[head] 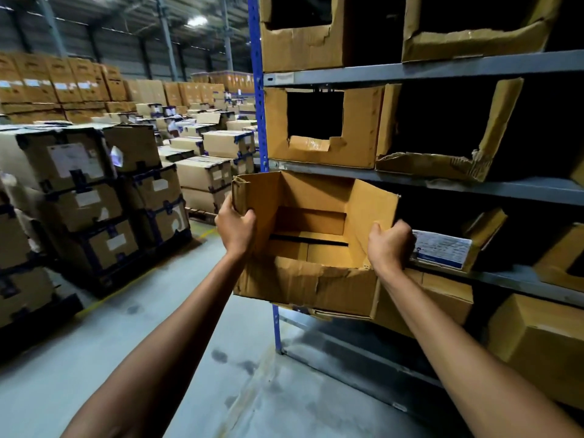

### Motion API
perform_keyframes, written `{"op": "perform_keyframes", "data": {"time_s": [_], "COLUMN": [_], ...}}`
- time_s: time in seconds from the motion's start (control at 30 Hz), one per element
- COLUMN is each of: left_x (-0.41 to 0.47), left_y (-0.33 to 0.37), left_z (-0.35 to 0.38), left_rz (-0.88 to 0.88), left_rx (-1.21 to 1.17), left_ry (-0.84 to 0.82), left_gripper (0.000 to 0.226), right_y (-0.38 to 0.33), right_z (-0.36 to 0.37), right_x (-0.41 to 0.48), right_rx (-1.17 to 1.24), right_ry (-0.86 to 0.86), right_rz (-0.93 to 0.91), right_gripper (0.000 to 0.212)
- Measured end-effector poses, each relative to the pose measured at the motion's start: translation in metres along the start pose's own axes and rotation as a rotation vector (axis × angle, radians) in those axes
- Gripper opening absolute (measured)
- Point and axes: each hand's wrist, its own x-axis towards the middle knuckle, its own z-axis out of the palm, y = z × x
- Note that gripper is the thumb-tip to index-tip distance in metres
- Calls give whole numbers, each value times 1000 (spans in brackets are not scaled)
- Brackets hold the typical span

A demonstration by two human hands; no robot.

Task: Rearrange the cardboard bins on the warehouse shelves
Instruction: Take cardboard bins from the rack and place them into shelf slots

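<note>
I hold an empty, open-topped cardboard bin (303,279) in front of the shelf rack, at the level of the third shelf down. My left hand (236,229) grips its left wall and my right hand (390,245) grips its right wall. The bin's front edge is torn and crumpled. It hangs partly out past the blue upright (259,99). On the shelf above stand a bin with a square cut-out (357,128) and a wide torn bin (436,165). Two more bins (300,49) sit on the top shelf.
A labelled bin (442,249) lies on the shelf right of my right hand. Closed boxes (537,339) fill the lower shelves. Stacked taped cartons on pallets (94,200) fill the floor to the left. A grey concrete aisle (177,311) runs between them and the rack.
</note>
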Motion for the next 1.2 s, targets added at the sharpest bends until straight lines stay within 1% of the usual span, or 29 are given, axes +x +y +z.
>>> {"op": "perform_keyframes", "data": {"time_s": [0.1,0.23,0.37,0.43,0.5,0.6,0.67,0.7,0.77,0.87,0.97,1.1,1.2], "left_x": [26,45,55,62,71,83,90,93,99,113,126,146,166], "left_y": [-35,-76,-113,-123,-132,-150,-162,-169,-178,-187,-199,-219,-232], "left_z": [5,10,23,31,39,51,58,63,70,86,107,144,176], "left_rz": [-6,-37,-81,-122,-230,-349,-368,-364,-347,-334,-336,-289,-270], "left_rx": [-23,-133,-152,-75,23,208,361,398,396,322,223,154,159], "left_ry": [-38,-100,-178,-225,-296,-499,-626,-668,-703,-692,-679,-642,-662], "left_gripper": [20,26,37,36,37,53,63,65,63,52,43,26,21], "right_y": [7,24,31,32,36,46,57,63,68,71,80,92,102], "right_z": [33,75,101,109,121,137,146,150,155,168,186,218,241], "right_x": [-13,-30,-34,-32,-26,-18,-13,-10,-4,14,36,67,93], "right_rx": [1,19,0,-56,-90,-145,-194,-223,-287,-360,-372,-445,-486], "right_ry": [49,76,120,91,3,-120,-188,-220,-268,-314,-338,-257,-204], "right_rz": [-19,1,16,21,82,233,307,326,333,304,289,256,258], "right_gripper": [14,15,15,18,31,41,42,42,43,41,37,30,32]}}
